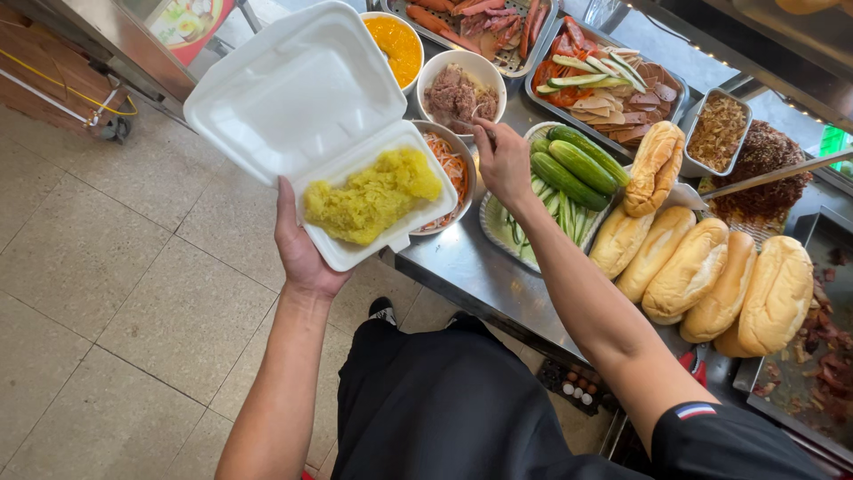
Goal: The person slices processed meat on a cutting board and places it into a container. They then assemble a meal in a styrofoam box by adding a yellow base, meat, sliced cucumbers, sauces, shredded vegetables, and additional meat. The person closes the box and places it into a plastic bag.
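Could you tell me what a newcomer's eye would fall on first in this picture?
Probably the open white foam box with yellow sticky rice, held up by the left hand. Next, the golden bread rolls lined up at right, and the right hand reaching into the bowl of minced meat.

A street-food stall selling sandwiches: a steel counter (462,267) carries baguettes (689,267) along its near edge, trays of sliced cold cuts (613,93) and sausages (480,18) at its far edge, cucumbers (577,164), and bowls of pâté (458,89) and pickled shreds (449,169), beside tiled pavement (115,293).
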